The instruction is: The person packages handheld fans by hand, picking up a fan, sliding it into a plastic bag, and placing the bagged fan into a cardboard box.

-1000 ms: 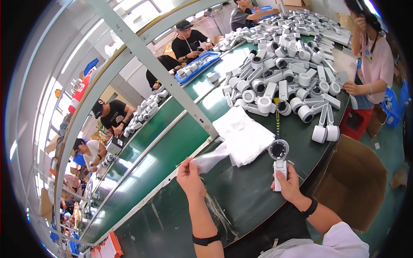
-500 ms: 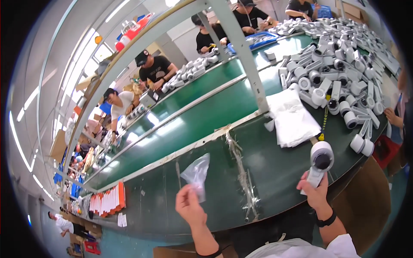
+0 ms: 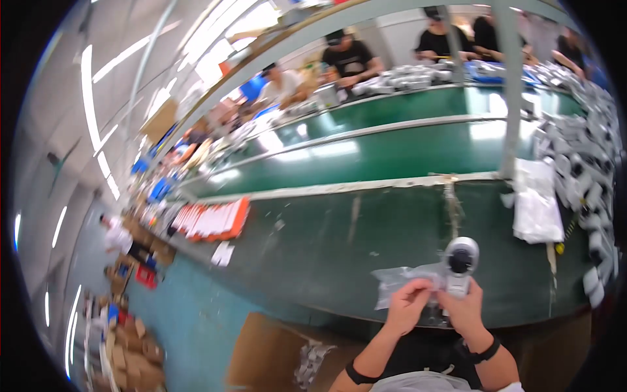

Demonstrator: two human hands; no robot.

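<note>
Just above the near edge of the dark green table, my right hand (image 3: 465,311) grips the handle of a white security camera (image 3: 460,251), its round head with a black lens turned upward. My left hand (image 3: 406,308) is close beside it, its fingers pinched on a clear plastic bag (image 3: 390,282). The bag spreads out to the left and reaches to the device; whether its mouth is around the handle I cannot tell. A stack of white plastic bags (image 3: 537,206) lies farther right on the table.
A large pile of similar white devices (image 3: 581,153) covers the right side. At the left are orange-and-white boxes (image 3: 212,219) and white paper slips (image 3: 223,254). A metal post (image 3: 511,98) rises from the table's back rail. Co-workers (image 3: 353,62) sit across the green conveyor (image 3: 392,147). An open cardboard box (image 3: 268,349) stands below.
My view has swung left. My hands, apart before, have come together, with the device in the right hand brought next to the plastic bag in the left.
</note>
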